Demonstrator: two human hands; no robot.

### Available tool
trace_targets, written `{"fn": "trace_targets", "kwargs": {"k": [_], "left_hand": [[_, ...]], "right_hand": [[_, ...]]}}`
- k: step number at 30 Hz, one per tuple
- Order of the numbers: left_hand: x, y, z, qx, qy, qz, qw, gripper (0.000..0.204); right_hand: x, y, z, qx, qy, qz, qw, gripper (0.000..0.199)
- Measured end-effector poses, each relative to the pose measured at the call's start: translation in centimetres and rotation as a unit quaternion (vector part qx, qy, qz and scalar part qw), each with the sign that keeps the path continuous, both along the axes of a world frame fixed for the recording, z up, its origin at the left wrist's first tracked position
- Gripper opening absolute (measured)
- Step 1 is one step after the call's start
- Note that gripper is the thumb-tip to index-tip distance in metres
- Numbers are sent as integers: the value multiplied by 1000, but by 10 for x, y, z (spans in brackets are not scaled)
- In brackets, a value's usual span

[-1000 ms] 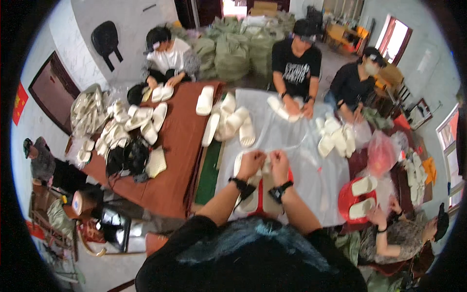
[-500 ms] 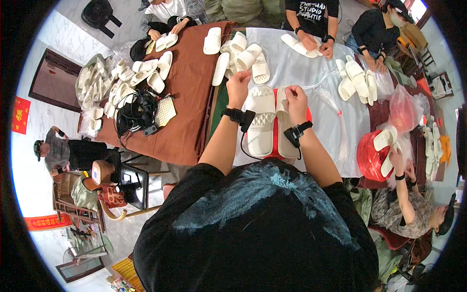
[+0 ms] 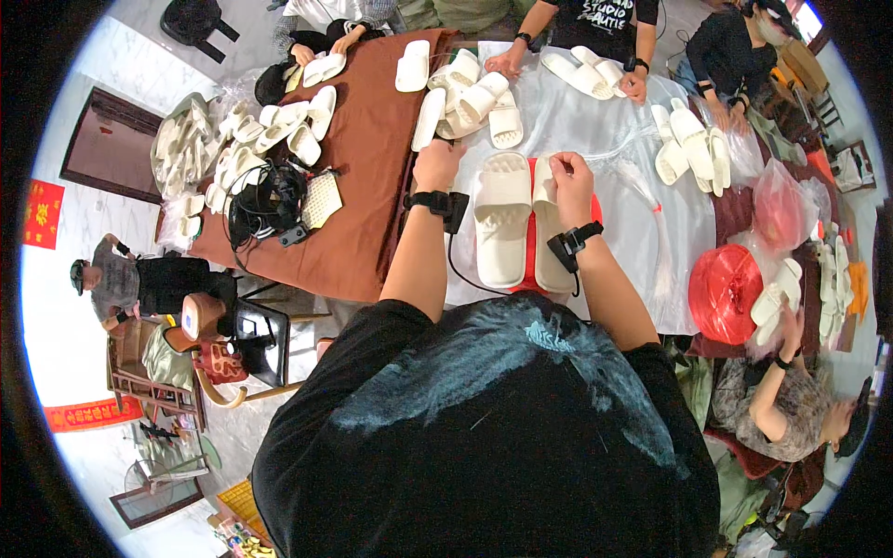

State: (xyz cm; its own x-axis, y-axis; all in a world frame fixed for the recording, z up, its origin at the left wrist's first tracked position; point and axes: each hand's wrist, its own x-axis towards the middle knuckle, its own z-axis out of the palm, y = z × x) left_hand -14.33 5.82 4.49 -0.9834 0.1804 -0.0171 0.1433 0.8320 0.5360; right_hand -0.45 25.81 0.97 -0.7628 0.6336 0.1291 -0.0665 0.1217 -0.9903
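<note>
My left hand (image 3: 437,167) is closed beside a pile of cream slippers (image 3: 484,98), near the boundary between the brown cloth and the white sheet. What its curled fingers hold, if anything, cannot be made out. A cream slipper (image 3: 502,246) lies sole down in front of me, its toe pointing away. Parallel to it lies a second slipper (image 3: 555,256), with a red strip (image 3: 531,265) showing between and beneath the two. Over that second slipper's strap end, my right hand (image 3: 572,177) is closed in a pinch; its fingertips hide whatever they grip.
Brown cloth (image 3: 358,232) with heaped slippers (image 3: 246,153) and black cables (image 3: 270,205) lies left. White sheeting (image 3: 605,242) covers the middle, with more slippers (image 3: 688,144). A red roll (image 3: 726,293) stands right. Co-workers' hands (image 3: 633,88) work across the table and at the right.
My left hand has moved left, away from the slipper pair; my right stays over the right slipper. The opposite worker's hands have parted from the slippers. The right-hand worker's slippers have shifted right.
</note>
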Motion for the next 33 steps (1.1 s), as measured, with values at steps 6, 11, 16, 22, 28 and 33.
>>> {"fn": "trace_targets", "kwargs": {"k": [6,11,16,22,28,33], "left_hand": [[-10,-6,-52,113,-149,-31,982,33],[-11,-3,-48,255,-84,-19,963,16],[5,21,-15,368,-97,-66,922,16],[36,72,0,426,-137,-158,880,15],[54,89,-8,465,-181,-167,851,11],[52,86,-18,508,-201,-160,822,11]], "right_hand": [[-5,-3,2,-11,13,12,1000,8],[-8,-9,9,-81,5,0,997,7],[-5,-7,7,68,23,-5,997,11],[1,-5,11,101,15,-4,995,10],[0,-6,10,132,32,-5,991,7],[-2,-4,6,104,41,2,994,6]]}}
